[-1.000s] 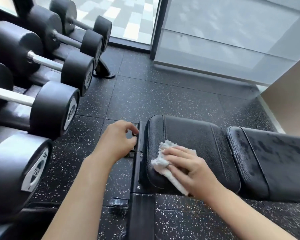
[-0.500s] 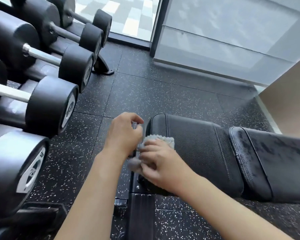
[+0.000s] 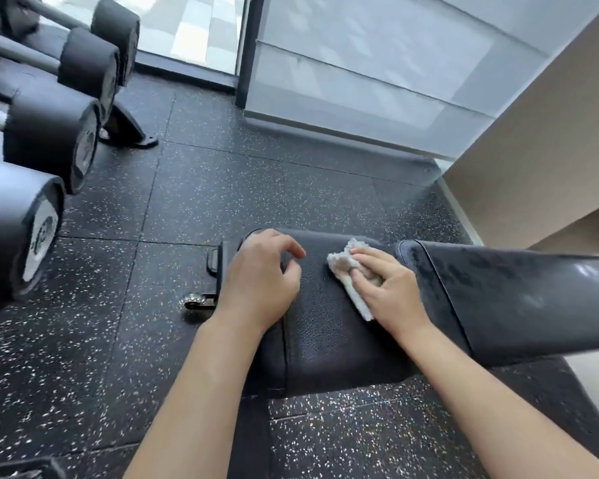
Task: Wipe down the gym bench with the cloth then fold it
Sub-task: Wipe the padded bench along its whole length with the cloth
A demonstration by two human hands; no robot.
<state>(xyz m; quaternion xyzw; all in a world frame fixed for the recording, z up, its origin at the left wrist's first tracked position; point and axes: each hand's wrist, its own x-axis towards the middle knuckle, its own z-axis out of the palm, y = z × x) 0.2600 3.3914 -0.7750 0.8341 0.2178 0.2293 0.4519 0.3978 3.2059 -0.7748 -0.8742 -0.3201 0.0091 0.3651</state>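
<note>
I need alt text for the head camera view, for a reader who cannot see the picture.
A person's right hand presses a small white fluffy cloth onto the black padded leather seat of a gym bench, while the left hand rests, fingers curled, on the seat's left end. Black round-headed dumbbells sit on a rack at left, over speckled black rubber floor.

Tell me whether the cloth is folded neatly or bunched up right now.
Bunched up. The white cloth lies crumpled on the seat pad under the right hand, its edges ragged, with no clean fold lines.
</note>
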